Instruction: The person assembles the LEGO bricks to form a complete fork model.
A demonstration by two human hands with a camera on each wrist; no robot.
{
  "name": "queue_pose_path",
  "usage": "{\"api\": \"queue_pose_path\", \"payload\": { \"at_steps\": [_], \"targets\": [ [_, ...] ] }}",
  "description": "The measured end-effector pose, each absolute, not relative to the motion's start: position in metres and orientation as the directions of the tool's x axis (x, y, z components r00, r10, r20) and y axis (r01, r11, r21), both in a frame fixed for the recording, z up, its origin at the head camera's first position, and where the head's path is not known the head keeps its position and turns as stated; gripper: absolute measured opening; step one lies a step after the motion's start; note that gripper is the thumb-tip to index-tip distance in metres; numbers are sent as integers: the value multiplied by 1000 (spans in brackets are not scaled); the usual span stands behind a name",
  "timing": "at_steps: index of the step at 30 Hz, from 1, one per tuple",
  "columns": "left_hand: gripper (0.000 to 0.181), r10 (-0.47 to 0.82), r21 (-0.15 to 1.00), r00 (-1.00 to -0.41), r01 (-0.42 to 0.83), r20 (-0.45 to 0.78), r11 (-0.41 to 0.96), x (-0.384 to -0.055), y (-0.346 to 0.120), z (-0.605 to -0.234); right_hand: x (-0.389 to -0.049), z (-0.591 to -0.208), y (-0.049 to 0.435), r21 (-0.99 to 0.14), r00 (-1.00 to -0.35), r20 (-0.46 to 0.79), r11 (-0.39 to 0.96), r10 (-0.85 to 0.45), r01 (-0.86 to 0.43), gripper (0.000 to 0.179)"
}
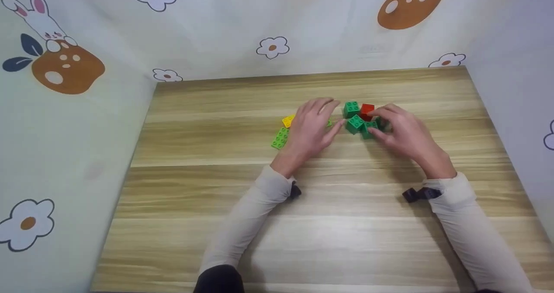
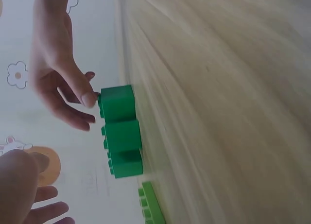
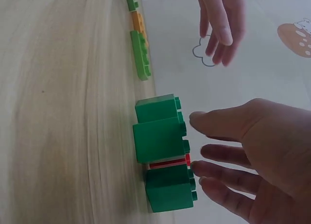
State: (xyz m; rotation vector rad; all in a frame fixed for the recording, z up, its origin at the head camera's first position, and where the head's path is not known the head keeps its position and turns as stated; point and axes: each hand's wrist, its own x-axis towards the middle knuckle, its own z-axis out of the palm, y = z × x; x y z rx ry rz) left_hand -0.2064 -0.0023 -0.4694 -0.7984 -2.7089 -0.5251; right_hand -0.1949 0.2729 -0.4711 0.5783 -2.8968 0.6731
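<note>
Several dark green toy building bricks point(image 1: 355, 124) stand studs up in a loose cluster on the table, with a red brick point(image 1: 367, 109) among them. My right hand point(image 1: 409, 133) is at the cluster's right side, fingers spread and relaxed. In the right wrist view its fingertips are right beside the studs of the green bricks point(image 3: 160, 141), with no brick between them. My left hand point(image 1: 308, 128), fingers apart and holding nothing, is over flatter bricks: a yellow one point(image 1: 288, 120) and a light green one point(image 1: 280, 138). It partly hides them in the head view.
The wood-grain table point(image 1: 194, 189) meets a patterned cloth wall point(image 1: 225, 37) along its back edge. Another cloth wall point(image 1: 78, 154) stands on the left. A dark wrist camera point(image 1: 417, 194) sits at the right cuff.
</note>
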Motion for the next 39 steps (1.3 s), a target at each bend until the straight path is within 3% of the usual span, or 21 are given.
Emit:
{"api": "queue_pose_path", "payload": {
  "at_steps": [9, 21, 39],
  "targets": [
    [54, 512, 330, -833, 552, 207, 765, -213, 27, -478, -195, -474, 274, -413, -926, 148, 828, -348, -378, 37],
    [47, 508, 460, -853, 499, 115, 734, -215, 45, -487, -198, -475, 273, -466, -924, 116, 802, -363, -374, 32],
    [34, 456, 502, -882, 449, 118, 739, -214, 51, -491, -198, -475, 275, -487, -911, 102, 778, -399, -396, 34]
  ]
}}
